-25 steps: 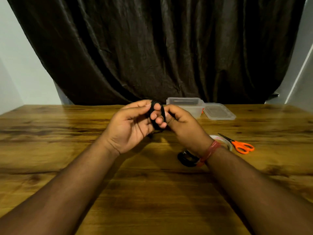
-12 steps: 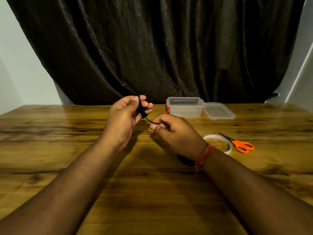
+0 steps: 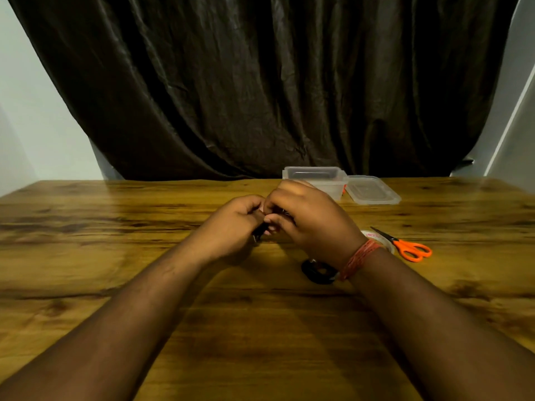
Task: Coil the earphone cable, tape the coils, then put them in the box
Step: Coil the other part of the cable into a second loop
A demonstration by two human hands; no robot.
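Observation:
My left hand [image 3: 231, 224] and my right hand [image 3: 312, 221] meet above the middle of the wooden table [image 3: 115, 256], both closed around a black earphone cable [image 3: 258, 235]. Only a short dark bit of it shows under my left fingers; the rest is hidden inside the hands. A second black coil [image 3: 317, 272] lies on the table under my right wrist. The clear plastic box [image 3: 315, 175] stands open at the far edge behind my right hand. A roll of clear tape [image 3: 376, 237] sits partly hidden by my right wrist.
The box's clear lid [image 3: 372, 191] lies flat right of the box. Orange-handled scissors [image 3: 411, 248] rest right of the tape. A dark curtain [image 3: 260, 82] hangs behind the table's far edge.
My hands were apart half a second ago, with a cable end stretched between them. They have come together and lowered, the right hand now covering the coil held in the left.

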